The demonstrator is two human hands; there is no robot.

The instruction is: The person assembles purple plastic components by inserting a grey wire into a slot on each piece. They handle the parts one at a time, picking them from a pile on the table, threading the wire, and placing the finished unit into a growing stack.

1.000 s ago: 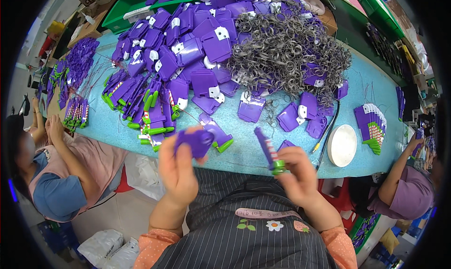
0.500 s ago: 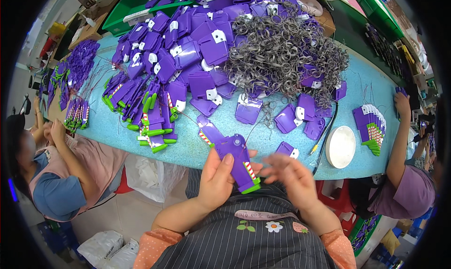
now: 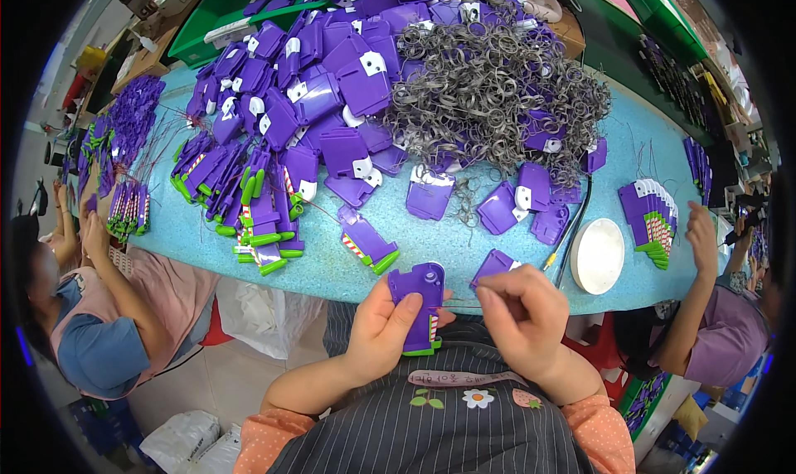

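My left hand [image 3: 375,329] grips a purple plastic housing [image 3: 421,290] upright, thumb across its face. The housing has a round boss with a hole at its top, a red-and-white striped side and a green lower end. My right hand [image 3: 526,321] is closed in a pinch to the right of the housing, apart from it. A faint thin wire [image 3: 463,302] runs from the housing toward those fingertips. Just beyond my hands lies another purple housing with a green end [image 3: 366,238], and beside my right fingertips a purple piece with a white tab [image 3: 492,265].
Purple parts [image 3: 319,97] pile up across the table [image 3: 323,267], with a tangle of grey coiled strips [image 3: 497,84] beside them. A white bowl [image 3: 599,257] and a fanned stack of striped parts [image 3: 651,217] stand right. Co-workers [image 3: 108,325] sit on both sides.
The held housing has tipped more upright and moved slightly down and left, off the housing behind it. My right hand's fingers have gone from loose and blurred to a pinch.
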